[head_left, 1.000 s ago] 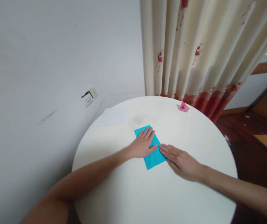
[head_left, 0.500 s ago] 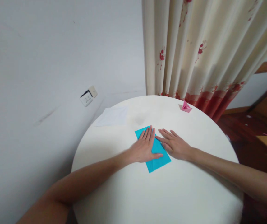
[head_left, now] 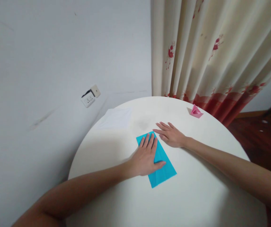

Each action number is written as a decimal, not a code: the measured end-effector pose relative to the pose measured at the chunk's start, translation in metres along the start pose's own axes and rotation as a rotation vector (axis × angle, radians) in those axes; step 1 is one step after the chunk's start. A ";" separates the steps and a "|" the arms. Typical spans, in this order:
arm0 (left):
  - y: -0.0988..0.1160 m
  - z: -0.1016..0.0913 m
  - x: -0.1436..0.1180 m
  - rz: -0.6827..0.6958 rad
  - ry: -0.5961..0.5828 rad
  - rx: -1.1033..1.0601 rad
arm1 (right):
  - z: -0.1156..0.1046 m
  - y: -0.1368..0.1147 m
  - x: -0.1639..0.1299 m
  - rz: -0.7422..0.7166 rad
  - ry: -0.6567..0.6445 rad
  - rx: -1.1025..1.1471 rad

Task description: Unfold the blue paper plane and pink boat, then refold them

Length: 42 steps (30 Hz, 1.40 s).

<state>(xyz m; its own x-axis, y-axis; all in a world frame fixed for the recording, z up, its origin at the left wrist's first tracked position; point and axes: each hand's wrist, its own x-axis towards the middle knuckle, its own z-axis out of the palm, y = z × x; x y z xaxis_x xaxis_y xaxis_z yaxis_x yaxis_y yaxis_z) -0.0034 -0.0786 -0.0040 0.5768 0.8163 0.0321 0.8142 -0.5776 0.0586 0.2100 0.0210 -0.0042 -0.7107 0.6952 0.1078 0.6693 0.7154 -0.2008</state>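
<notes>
A blue rectangle of folded paper (head_left: 164, 171) lies slantwise on the round white table (head_left: 192, 195). Flat across its left and middle part rests my left hand (head_left: 146, 156), fingers spread and thumb stretched out to the right. My right hand (head_left: 170, 135) is at the paper's far right corner, palm down with its fingers apart. Its index fingertip is at the corner's edge; whether it touches the paper I cannot tell. Neither hand grips anything.
A small pink folded-paper piece (head_left: 196, 111) sits near the table's far right rim. White paper (head_left: 115, 119) lies at the far left. Behind are a wall with a socket (head_left: 88, 99) and a patterned curtain (head_left: 192, 56).
My right hand has slid along the paper's right edge, away from me, to the far corner. My left hand still presses the paper. The view has shifted slightly.
</notes>
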 end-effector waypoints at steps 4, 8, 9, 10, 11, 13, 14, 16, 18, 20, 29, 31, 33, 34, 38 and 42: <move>-0.007 0.001 0.004 0.003 0.003 0.006 | -0.001 -0.004 -0.004 -0.027 0.069 0.060; -0.015 0.002 0.010 0.018 0.034 0.004 | -0.003 -0.008 -0.009 -0.181 0.040 0.141; -0.017 0.003 0.011 0.011 0.046 0.002 | -0.003 -0.009 -0.012 -0.208 0.025 0.149; -0.018 0.004 0.012 0.005 0.060 0.003 | -0.003 -0.010 -0.015 -0.227 0.014 0.154; -0.019 0.005 0.012 0.002 0.073 0.005 | -0.003 -0.012 -0.019 -0.242 0.005 0.160; -0.020 0.006 0.013 0.008 0.098 0.017 | -0.004 -0.016 -0.031 -0.275 -0.011 0.187; -0.021 0.007 0.013 0.016 0.107 0.025 | -0.004 -0.018 -0.039 -0.293 -0.018 0.207; -0.024 0.008 0.014 0.036 0.115 0.036 | -0.007 -0.024 -0.056 -0.322 -0.033 0.247; -0.028 0.009 0.017 0.051 0.113 0.040 | -0.011 -0.031 -0.075 -0.331 -0.054 0.263; -0.033 0.010 0.022 0.039 0.108 0.035 | -0.015 -0.039 -0.094 -0.328 -0.076 0.266; -0.048 0.002 0.047 -0.066 0.003 -0.044 | -0.018 -0.080 -0.146 -0.253 -0.132 0.269; -0.055 -0.001 0.055 -0.075 0.002 -0.065 | -0.019 -0.085 -0.146 -0.235 -0.138 0.270; -0.062 -0.004 0.064 -0.073 0.010 -0.078 | -0.022 -0.091 -0.142 -0.221 -0.142 0.285; -0.065 -0.006 0.067 -0.070 0.031 -0.077 | -0.023 -0.095 -0.140 -0.212 -0.144 0.294; -0.066 -0.015 0.069 0.052 0.194 -0.012 | -0.020 -0.119 -0.134 -0.161 -0.115 0.315; -0.048 -0.015 0.048 0.145 0.206 -0.043 | -0.007 -0.140 -0.136 -0.104 -0.053 0.310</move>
<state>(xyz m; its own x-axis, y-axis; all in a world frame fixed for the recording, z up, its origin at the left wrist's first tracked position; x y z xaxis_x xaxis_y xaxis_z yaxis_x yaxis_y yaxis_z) -0.0158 -0.0111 0.0096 0.6578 0.7119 0.2460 0.7179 -0.6914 0.0811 0.2147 -0.1737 0.0161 -0.7878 0.6087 0.0939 0.5004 0.7215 -0.4786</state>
